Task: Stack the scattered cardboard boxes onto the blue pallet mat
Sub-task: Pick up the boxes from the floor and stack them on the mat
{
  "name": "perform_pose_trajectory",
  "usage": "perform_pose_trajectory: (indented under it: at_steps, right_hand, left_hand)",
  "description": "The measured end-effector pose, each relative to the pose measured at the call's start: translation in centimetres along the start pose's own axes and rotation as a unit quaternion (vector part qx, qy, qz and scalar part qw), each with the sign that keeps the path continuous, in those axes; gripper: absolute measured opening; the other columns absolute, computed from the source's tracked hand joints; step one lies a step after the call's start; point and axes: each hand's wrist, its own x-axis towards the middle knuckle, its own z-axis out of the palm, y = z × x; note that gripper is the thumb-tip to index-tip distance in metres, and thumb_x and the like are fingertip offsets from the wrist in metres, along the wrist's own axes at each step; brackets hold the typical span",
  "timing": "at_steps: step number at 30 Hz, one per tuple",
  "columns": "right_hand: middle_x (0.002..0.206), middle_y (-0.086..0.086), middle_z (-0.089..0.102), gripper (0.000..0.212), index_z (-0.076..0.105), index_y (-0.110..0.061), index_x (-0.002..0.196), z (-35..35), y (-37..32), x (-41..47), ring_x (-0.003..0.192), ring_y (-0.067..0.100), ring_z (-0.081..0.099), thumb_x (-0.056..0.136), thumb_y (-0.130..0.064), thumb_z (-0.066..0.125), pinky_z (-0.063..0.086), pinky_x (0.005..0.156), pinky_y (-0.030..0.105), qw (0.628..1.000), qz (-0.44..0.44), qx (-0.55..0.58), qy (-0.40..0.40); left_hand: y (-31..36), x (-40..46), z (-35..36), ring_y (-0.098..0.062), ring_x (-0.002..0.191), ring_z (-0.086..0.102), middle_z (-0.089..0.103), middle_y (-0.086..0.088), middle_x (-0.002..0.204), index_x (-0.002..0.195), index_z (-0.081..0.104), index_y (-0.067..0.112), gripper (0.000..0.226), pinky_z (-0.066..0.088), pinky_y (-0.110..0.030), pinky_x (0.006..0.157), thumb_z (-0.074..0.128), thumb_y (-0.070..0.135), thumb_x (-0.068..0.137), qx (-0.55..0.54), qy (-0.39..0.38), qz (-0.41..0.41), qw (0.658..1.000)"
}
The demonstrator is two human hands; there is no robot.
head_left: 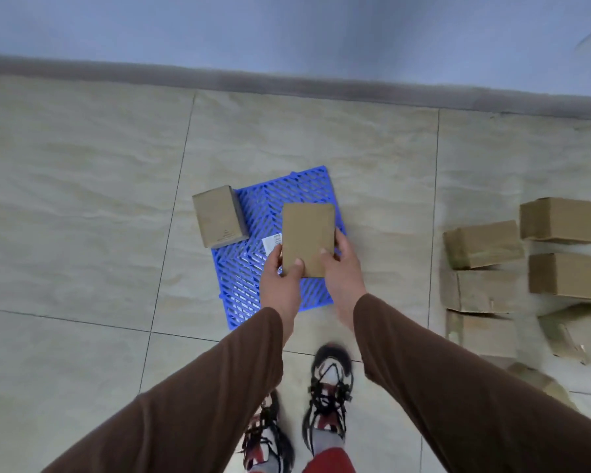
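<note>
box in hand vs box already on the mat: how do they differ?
The held box is gripped by the left hand and right hand above the blue mat; the placed box sits untouched at the mat's far-left corner. The held box carries a white label on its left side; the placed box shows only faint print. Both are plain brown cardboard, similar in shape.

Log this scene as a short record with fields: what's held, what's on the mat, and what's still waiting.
held: box, left hand and right hand at its near end, above the mat
mat: blue, on tiled floor
placed: one box at mat's far-left corner
waiting: boxes piled on floor at right
</note>
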Motion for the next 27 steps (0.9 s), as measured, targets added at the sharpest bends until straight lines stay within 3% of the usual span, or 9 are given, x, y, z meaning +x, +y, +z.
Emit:
perform_pose_trajectory:
  at_steps: [2,6,8,12,16,18,21,24,27]
  right_hand:
    - [0.131,-0.004,0.06,0.047,0.049,-0.022,0.145,1.6,0.5,1.0,0.103,0.006,0.062,0.101,-0.004,0.049,0.048,0.079,0.015,1.0,0.005,0.001,-0.002]
    - [0.13,-0.001,0.062,0.042,0.052,-0.017,0.141,4.3,1.6,4.5,0.095,0.0,0.061,0.101,-0.005,0.052,0.046,0.073,0.01,0.999,0.007,-0.035,-0.016]
    - [0.127,-0.002,0.063,0.044,0.053,-0.019,0.142,5.4,2.0,6.6,0.097,0.005,0.062,0.101,-0.006,0.052,0.046,0.072,0.009,0.998,0.001,-0.053,-0.023]
    - [0.127,-0.001,0.064,0.045,0.053,-0.023,0.143,7.3,3.1,10.4,0.109,0.013,0.062,0.102,-0.006,0.051,0.049,0.083,0.021,0.997,0.006,-0.064,-0.047]
    - [0.116,-0.004,0.068,0.036,0.06,-0.025,0.132,9.2,4.8,14.5,0.107,0.018,0.067,0.102,-0.008,0.052,0.056,0.099,0.046,0.997,0.026,-0.059,-0.049]
    - [0.113,-0.006,0.07,0.028,0.063,-0.025,0.123,9.9,5.6,16.3,0.105,0.017,0.069,0.103,-0.01,0.051,0.055,0.101,0.048,0.995,0.033,-0.075,-0.054]
    - [0.114,-0.004,0.07,0.028,0.063,-0.015,0.129,11.0,6.3,18.4,0.106,0.019,0.068,0.105,-0.011,0.05,0.055,0.101,0.049,0.994,0.03,-0.085,-0.058]
    - [0.115,-0.005,0.069,0.03,0.062,-0.016,0.133,11.9,6.5,20.0,0.111,0.02,0.067,0.106,-0.012,0.05,0.054,0.102,0.047,0.994,0.028,-0.086,-0.056]
    - [0.116,-0.005,0.069,0.027,0.064,-0.019,0.128,12.6,6.6,21.0,0.112,0.02,0.066,0.106,-0.013,0.05,0.053,0.104,0.046,0.994,0.025,-0.093,-0.056]
  left_hand:
    - [-0.3,1.5,-0.8,-0.003,0.096,0.06,0.058,0.001,0.133,0.146,0.044,0.019,0.052,0.045,-0.008,0.063,0.062,0.015,0.098,-0.009,0.017,-0.025,0.999]
    - [-1.1,4.8,-1.6,0.001,0.082,0.058,0.063,0.004,0.118,0.136,0.051,0.016,0.041,0.043,-0.004,0.054,0.064,0.015,0.097,-0.024,0.042,-0.052,0.997]
    - [-1.6,6.9,-1.7,-0.004,0.092,0.061,0.062,-0.002,0.128,0.139,0.05,0.021,0.045,0.045,-0.009,0.063,0.064,0.018,0.096,-0.051,0.046,-0.062,0.996]
    - [-2.8,11.0,-1.2,-0.019,0.109,0.06,0.056,-0.007,0.138,0.147,0.04,0.036,0.053,0.045,-0.03,0.09,0.059,0.023,0.099,-0.107,0.032,-0.096,0.989]
    - [-4.4,15.1,-0.1,-0.029,0.132,0.053,0.052,0.0,0.148,0.154,0.032,0.035,0.057,0.041,-0.043,0.109,0.054,0.026,0.102,-0.164,0.046,-0.117,0.978]
    - [-5.3,16.8,0.3,-0.02,0.135,0.049,0.046,0.009,0.151,0.155,0.03,0.029,0.06,0.037,-0.04,0.114,0.055,0.034,0.102,-0.184,0.052,-0.132,0.973]
    - [-6.4,19.1,0.9,-0.02,0.137,0.049,0.049,0.001,0.152,0.151,0.041,0.023,0.055,0.04,-0.042,0.113,0.055,0.041,0.101,-0.199,0.078,-0.133,0.968]
    - [-6.5,20.5,1.4,-0.017,0.142,0.041,0.041,0.005,0.158,0.155,0.034,0.03,0.056,0.035,-0.041,0.116,0.051,0.041,0.103,-0.219,0.081,-0.13,0.964]
    - [-6.5,21.8,1.6,-0.018,0.146,0.037,0.035,0.003,0.162,0.158,0.028,0.026,0.06,0.032,-0.042,0.118,0.049,0.042,0.104,-0.219,0.085,-0.135,0.963]
